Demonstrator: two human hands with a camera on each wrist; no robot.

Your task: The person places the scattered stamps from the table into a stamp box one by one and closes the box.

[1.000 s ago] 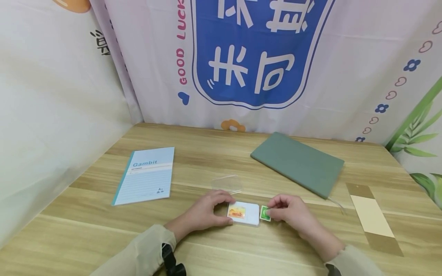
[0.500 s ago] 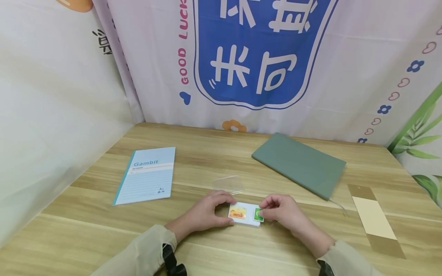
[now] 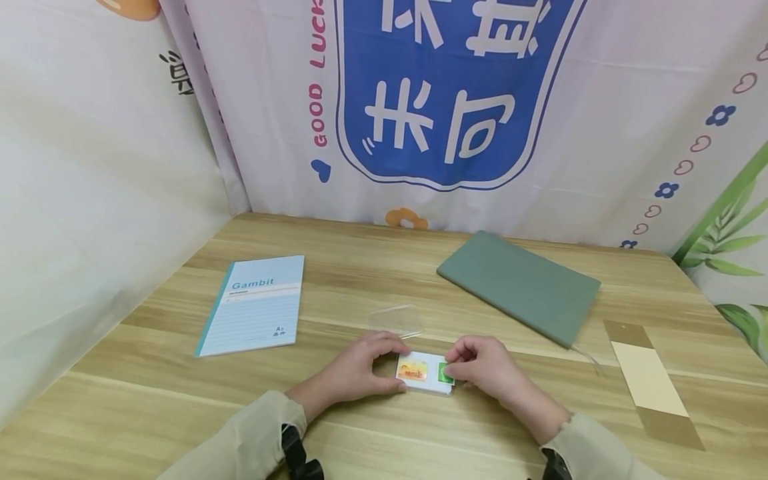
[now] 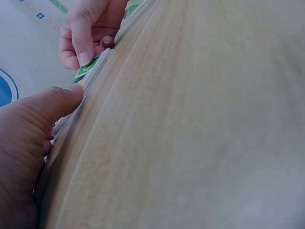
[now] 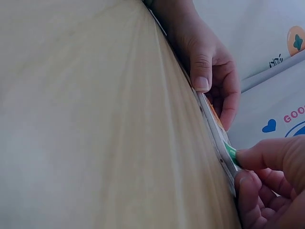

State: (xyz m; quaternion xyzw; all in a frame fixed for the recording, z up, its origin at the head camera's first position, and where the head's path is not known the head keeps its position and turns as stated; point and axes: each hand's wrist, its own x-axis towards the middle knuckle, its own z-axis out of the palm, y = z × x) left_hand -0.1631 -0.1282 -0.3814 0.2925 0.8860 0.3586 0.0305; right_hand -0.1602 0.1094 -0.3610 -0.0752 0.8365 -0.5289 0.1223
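A flat white case [image 3: 433, 371] lies on the table, with an orange and yellow picture piece [image 3: 413, 371] on its left half. My left hand [image 3: 366, 365] grips the case's left end, thumb at the near edge and fingers at the far edge. Between thumb and forefinger, my right hand [image 3: 483, 363] pinches a small green stamp [image 3: 445, 373] with a white border, over the right end of the case. The right wrist view shows the green stamp [image 5: 231, 153] close against the case's top, partly hidden by the right thumb.
Just behind the case lies a thin clear plastic piece [image 3: 396, 321]. A light blue notebook [image 3: 255, 307] is at the left, a grey-green notebook [image 3: 519, 287] at the back right. A cream and brown strip [image 3: 651, 383] lies far right. Printed curtains border the table.
My right hand has moved left, bringing the green stamp from beside the case to over its right end. The left hand keeps its hold on the case.
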